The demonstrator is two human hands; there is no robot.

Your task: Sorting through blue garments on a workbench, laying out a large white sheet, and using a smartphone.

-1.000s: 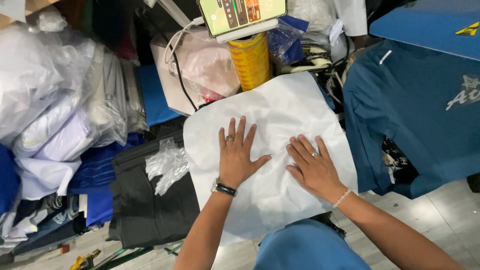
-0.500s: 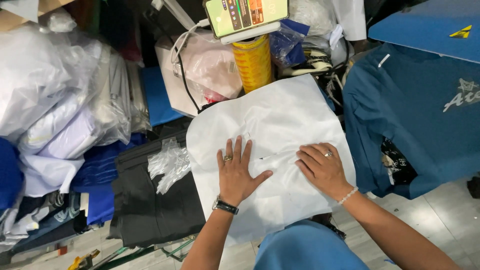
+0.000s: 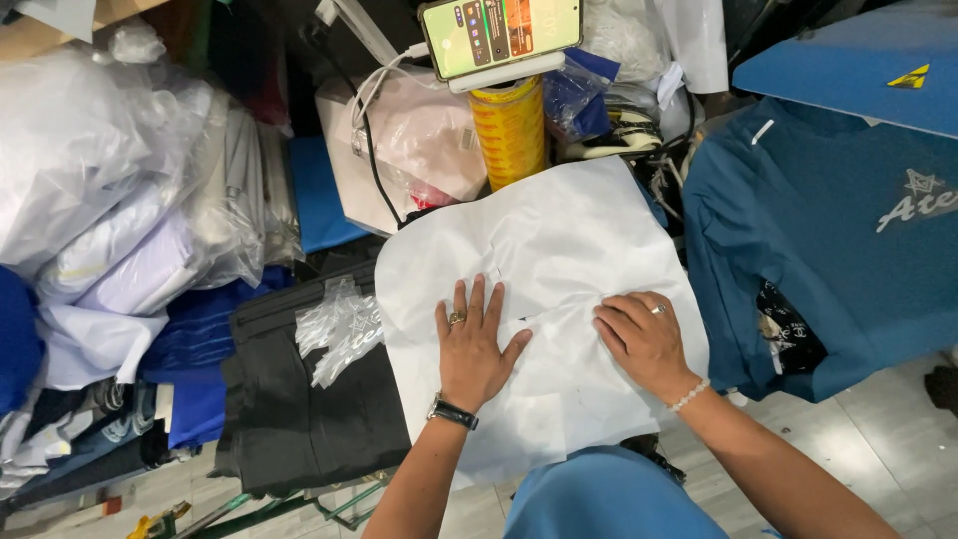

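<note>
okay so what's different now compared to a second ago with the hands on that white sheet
Both hands stayed flat on the white sheet. The left hand slid slightly toward the person; the right hand curled its fingers and edged inward. Nothing was picked up or let go. The sheet, phone and yellow roll stayed put.

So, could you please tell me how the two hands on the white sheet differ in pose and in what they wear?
The left hand lies flat with fingers spread and pointing up the white sheet; the right hand has fingers together, angled toward the left. The left wrist carries a dark watch, the right a pale bead bracelet. Both wear a ring and press on the sheet.
</note>
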